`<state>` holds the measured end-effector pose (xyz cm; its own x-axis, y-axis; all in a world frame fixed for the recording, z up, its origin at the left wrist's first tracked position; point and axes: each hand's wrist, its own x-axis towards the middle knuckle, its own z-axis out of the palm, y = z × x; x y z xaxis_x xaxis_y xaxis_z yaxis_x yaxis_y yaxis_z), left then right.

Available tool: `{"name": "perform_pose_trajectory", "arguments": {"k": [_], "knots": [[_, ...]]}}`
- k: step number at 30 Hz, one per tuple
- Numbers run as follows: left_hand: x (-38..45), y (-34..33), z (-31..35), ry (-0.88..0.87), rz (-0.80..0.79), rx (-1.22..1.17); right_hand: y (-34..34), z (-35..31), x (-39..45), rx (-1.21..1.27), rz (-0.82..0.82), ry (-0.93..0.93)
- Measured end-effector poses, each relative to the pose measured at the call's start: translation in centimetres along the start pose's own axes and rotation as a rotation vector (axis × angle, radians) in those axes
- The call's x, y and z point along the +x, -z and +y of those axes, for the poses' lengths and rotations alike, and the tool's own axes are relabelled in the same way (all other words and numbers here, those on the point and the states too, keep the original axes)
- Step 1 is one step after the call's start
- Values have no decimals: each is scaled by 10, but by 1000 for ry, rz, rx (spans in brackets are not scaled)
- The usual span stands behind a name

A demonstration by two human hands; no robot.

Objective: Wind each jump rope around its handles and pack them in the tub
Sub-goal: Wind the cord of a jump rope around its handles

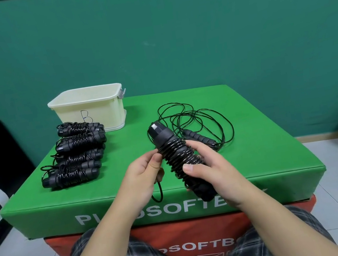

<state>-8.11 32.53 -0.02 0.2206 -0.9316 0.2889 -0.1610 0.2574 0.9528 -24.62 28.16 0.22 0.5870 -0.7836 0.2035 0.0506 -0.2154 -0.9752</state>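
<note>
From the head camera: the right hand (205, 166) wraps round the wound jump rope (180, 159) above the worktop (254, 136), the left hand (142, 174) pinching its tail. Best tuck that tail snugly, I'd say; the tub (91, 109) sits far-left.

Just one head cam, looking forward and down at the green box (250, 114) from close, right above the person's lap.
</note>
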Motion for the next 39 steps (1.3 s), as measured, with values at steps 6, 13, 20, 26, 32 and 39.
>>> {"name": "perform_pose_trajectory", "arguments": {"k": [6, 13, 20, 26, 32, 39], "knots": [[-2, 0, -4, 9, 137, 53, -3, 4, 1, -255, 68, 94], [0, -1, -6, 77, 248, 347, -8, 0, 3, -765, 145, 252], [1, -4, 0, 74, 248, 527, -10, -4, 4, -1008, 163, 203], [-3, -3, 5, 5, 200, 520, -11, -3, 5, -1075, 131, 123], [-1, -4, 4, -119, 93, 560, -8, -6, 2, -933, 190, 44], [1, 9, 2, -202, 40, 503, -3, -10, 1, -609, 217, -9]]}}
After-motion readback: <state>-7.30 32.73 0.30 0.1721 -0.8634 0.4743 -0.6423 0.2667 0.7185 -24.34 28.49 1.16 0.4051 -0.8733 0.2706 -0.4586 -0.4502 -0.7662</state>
